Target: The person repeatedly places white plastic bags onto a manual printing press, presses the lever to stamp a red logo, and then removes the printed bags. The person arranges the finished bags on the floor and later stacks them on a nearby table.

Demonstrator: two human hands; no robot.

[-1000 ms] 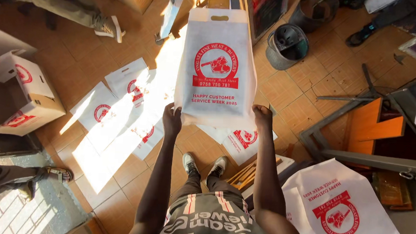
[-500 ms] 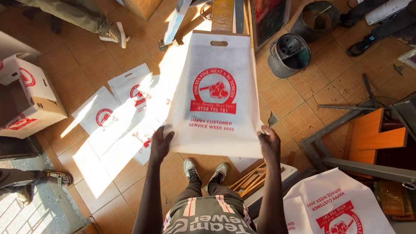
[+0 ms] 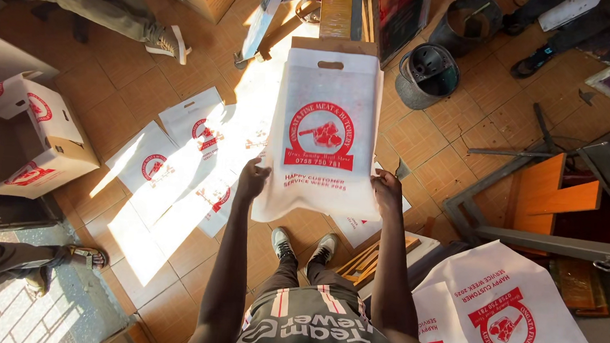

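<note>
bag in hand: white non-woven carrier bag (image 3: pixel 324 134) with a red round print and a cut-out handle slot at the far end, held out flat in front of me over the tiled floor (image 3: pixel 453 141), print side up.
my left hand (image 3: pixel 251 180): pinching the bag's near left corner, fingers closed on the fabric edge.
my right hand (image 3: pixel 386 191): gripping the near right corner, fingers curled onto the fabric.
bag shape: near edge sags a little between my two hands; the far end reaches up toward a wooden plank (image 3: pixel 335 12).
below the bag: my two shoes (image 3: pixel 303 245) on the tiles, just under the near edge.
floor left: several more white printed bags (image 3: pixel 180 161) lying flat in a sunlit patch, overlapping one another, well left of the held bag.
floor right: a pile of the same printed bags (image 3: pixel 513 318) at lower right, beside my right arm.
far left: open cardboard box (image 3: pixel 32 143) with red round prints, standing beyond the flat bags.
far top right: dark bucket (image 3: pixel 425 75) on the tiles, just beside the held bag's far right corner; a second dark pot (image 3: pixel 469 23) behind it.
right: orange wooden piece (image 3: pixel 547 195) on a grey metal frame.
other people: a shoe and trouser leg (image 3: pixel 165 42) at top left, a sandalled foot (image 3: pixel 81 257) at lower left.
</note>
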